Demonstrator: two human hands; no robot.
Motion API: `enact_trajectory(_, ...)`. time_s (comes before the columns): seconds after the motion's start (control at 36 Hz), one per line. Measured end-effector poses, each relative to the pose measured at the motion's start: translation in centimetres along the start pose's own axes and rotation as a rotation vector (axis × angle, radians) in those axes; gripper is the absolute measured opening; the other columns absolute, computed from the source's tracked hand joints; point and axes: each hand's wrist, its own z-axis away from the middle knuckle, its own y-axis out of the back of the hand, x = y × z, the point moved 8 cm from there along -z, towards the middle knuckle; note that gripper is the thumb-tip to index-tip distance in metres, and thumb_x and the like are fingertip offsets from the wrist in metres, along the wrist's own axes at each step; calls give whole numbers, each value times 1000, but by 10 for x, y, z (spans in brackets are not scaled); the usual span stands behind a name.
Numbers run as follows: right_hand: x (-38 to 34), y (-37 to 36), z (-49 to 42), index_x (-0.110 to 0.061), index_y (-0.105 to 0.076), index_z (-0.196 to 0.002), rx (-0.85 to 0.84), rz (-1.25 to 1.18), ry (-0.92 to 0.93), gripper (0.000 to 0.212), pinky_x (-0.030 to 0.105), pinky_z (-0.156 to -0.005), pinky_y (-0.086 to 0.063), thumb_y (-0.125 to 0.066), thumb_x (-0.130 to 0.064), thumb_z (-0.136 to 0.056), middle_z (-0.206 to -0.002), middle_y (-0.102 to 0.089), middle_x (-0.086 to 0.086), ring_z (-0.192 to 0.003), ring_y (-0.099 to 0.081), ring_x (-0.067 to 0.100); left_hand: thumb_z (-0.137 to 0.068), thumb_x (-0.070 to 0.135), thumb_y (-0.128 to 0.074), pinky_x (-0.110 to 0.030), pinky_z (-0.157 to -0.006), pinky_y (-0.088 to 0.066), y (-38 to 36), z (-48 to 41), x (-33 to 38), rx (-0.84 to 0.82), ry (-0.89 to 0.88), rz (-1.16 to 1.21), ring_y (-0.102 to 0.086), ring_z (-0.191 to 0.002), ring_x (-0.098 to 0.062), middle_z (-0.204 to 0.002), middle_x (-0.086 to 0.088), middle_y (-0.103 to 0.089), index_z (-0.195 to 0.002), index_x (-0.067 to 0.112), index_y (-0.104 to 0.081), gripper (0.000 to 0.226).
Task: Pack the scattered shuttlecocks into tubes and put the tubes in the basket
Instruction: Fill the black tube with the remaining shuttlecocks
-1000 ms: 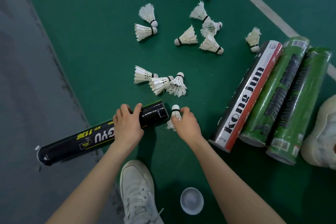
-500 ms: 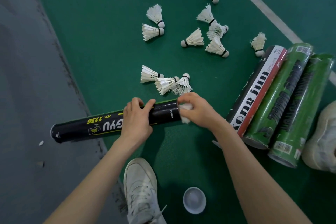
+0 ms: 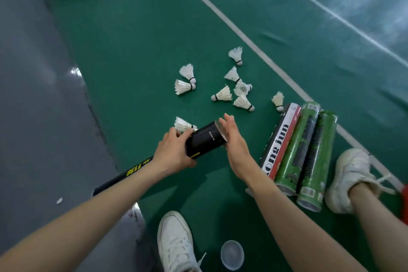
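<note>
While the left hand [image 3: 174, 154] grips the black tube [image 3: 206, 141] with its fingers curled round it, the right hand [image 3: 233, 141] lies flat on the tube's open end, fingers straight and close together. One shuttlecock [image 3: 182, 124] lies on the green floor [image 3: 132, 73] just past the left fingers, partly hidden by them. More shuttlecocks [image 3: 222, 95] lie scattered farther out, beyond both sets of fingertips. Just to the right of the right fingers, three more tubes lie side by side: a white and red tube [image 3: 279, 141] and two green tubes [image 3: 297, 152]. Back toward the wrists, a clear round cap [image 3: 232, 255] sits beside a white shoe [image 3: 175, 243].
</note>
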Motion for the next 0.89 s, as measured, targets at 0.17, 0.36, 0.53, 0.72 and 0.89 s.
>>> enact_trajectory(0.17,-51,-1,17,-21,-44,-132,3,91,12,40,41,-110,-33,-29,-44,-102,-132,-49,-1,-121,-44,15,-64,40,-77,-39,-91,-41,58,10,19,36,-78,-45,-41,-110,-27,-113,-3,-42,-137,35,-36,83)
enact_trajectory(0.36,-96,10,8,-23,-57,-117,49,521,110,33,48,-102,-43,-40,-44,-98,-118,-61,0,-113,-56,20,-71,38,-69,-39,-89,-35,91,27,33,99,-133,-170,-40,-110,-27,-112,-3,-54,-137,34,-31,76)
enact_trajectory(0.53,-101,42,-2,-15,-51,-130,25,767,67,44,36,-99,-44,-39,-45,-99,-128,-58,4,-112,-56,20,-71,38,-68,-39,-88,-38,88,9,48,58,-104,-207,-41,-109,-27,-109,-3,-54,-138,34,-29,77)
enact_trajectory(0.72,-62,108,-60,-10,-36,-142,-136,1090,-13,53,37,-101,-43,-52,-32,-97,-136,-50,12,-117,-54,26,-70,42,-67,-40,-89,-41,46,-59,84,-4,-48,-354,-49,-108,-32,-116,-8,-51,-141,31,-26,82)
enact_trajectory(0.89,-19,163,-153,-9,-35,-143,-144,1097,-32,53,37,-98,-45,-54,-25,-96,-140,-45,15,-114,-56,28,-71,43,-69,-34,-71,-46,-4,-143,105,-65,-10,-303,-53,-91,-28,-108,-6,-43,-142,33,-22,86)
